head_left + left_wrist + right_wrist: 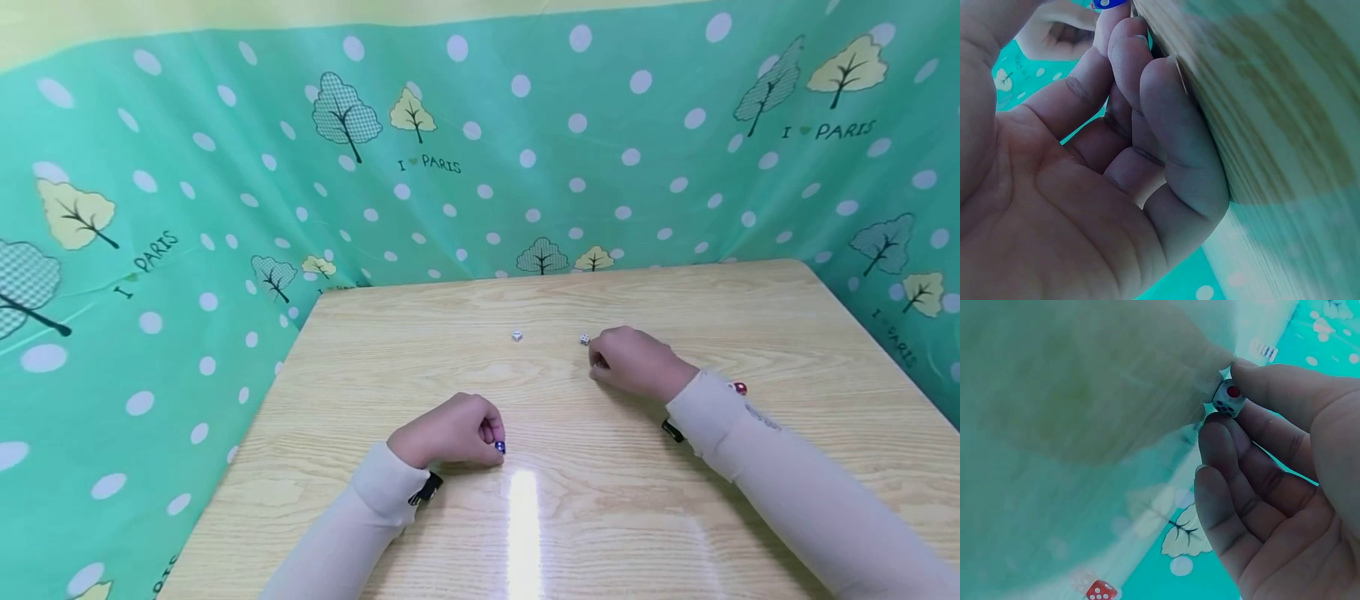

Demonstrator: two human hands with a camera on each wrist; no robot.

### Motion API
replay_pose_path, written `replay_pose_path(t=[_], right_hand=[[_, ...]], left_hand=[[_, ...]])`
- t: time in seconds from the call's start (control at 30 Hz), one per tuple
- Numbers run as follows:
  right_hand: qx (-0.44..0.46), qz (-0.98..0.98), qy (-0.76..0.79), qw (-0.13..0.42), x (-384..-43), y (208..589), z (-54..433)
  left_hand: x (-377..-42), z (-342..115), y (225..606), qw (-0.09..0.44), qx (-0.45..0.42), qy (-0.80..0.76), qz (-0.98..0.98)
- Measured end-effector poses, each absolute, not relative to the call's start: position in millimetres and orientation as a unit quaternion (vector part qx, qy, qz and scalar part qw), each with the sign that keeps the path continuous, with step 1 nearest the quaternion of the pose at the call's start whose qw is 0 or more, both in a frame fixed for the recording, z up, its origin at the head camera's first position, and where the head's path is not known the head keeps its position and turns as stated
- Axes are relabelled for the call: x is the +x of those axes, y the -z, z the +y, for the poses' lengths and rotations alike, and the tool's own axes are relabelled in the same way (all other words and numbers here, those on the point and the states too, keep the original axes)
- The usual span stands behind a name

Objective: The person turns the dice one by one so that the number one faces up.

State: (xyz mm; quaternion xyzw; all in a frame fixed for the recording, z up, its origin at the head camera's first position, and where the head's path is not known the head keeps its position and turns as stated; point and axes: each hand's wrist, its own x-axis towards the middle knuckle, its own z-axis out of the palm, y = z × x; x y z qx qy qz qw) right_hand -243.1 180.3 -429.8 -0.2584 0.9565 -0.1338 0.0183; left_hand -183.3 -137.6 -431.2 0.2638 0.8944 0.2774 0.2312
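Observation:
My left hand (pixel 459 429) rests low over the table and pinches a blue die (pixel 500 447) between thumb and fingertips. Only the die's lower edge shows at the top of the left wrist view. Farther forward, my right hand (pixel 633 362) pinches a white die (pixel 1229 399) with a red pip between thumb and index finger. In the head view that die is hidden by the hand. Another white die (pixel 585 339) lies just beyond the right fingertips, and one more white die (pixel 517 336) sits to its left.
A red die (pixel 740 388) lies on the wooden table (pixel 420 333) beside the right sleeve, partly covered by it. Green dotted cloth (pixel 480 158) with printed trees hangs behind and at both sides. A bright light reflection (pixel 523 533) marks the near tabletop.

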Motion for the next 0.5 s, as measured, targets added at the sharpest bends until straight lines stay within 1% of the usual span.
replay_pose_path(t=[0.23,0.5], right_hand=[[-0.29,0.947,0.136,0.013,-210.6,426.1,176.9],[-0.326,0.935,0.138,-0.018,-171.9,430.9,176.6]], left_hand=[[-183.4,-137.5,430.8,0.23,0.263,-0.277,0.895],[-183.9,-137.6,432.0,0.228,0.266,-0.277,0.895]])
